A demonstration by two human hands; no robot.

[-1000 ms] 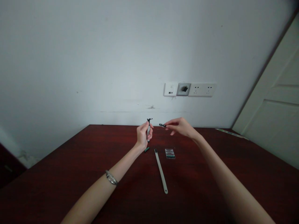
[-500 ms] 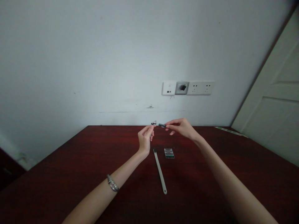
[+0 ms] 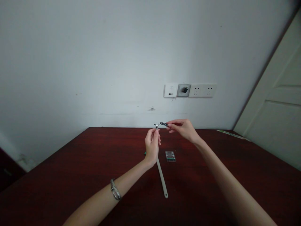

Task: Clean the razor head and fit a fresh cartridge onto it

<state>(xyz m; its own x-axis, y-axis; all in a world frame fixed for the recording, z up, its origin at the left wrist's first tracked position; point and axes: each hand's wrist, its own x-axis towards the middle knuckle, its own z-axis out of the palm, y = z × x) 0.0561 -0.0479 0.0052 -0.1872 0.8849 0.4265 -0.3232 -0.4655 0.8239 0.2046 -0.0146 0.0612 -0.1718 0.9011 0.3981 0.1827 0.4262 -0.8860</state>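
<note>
My left hand [image 3: 152, 144] is closed around a razor handle, whose silver forked head [image 3: 156, 126] points up above the thumb. A small green end [image 3: 145, 153] shows below that hand, seemingly the handle's other end. Between thumb and fingertips, my right hand [image 3: 182, 128] pinches a thin black razor cartridge [image 3: 163, 124], held nearly level. The cartridge's left end is right beside the fork; I cannot tell whether they touch. Below the hands, a clear plastic case [image 3: 170, 156] with a green strip lies on the dark red table [image 3: 113, 147].
A long pale stick [image 3: 162, 179] with a hole at its near end lies on the table, its far end hidden behind my left hand. A flat strip [image 3: 232, 135] lies at the back right. The wall behind carries sockets [image 3: 202, 90], and a pale door [image 3: 277, 94] stands right.
My left hand has moved right and slightly down, turning the razor handle so its fork stands upright beside the cartridge. It now covers the stick's far end. The right hand has barely moved.
</note>
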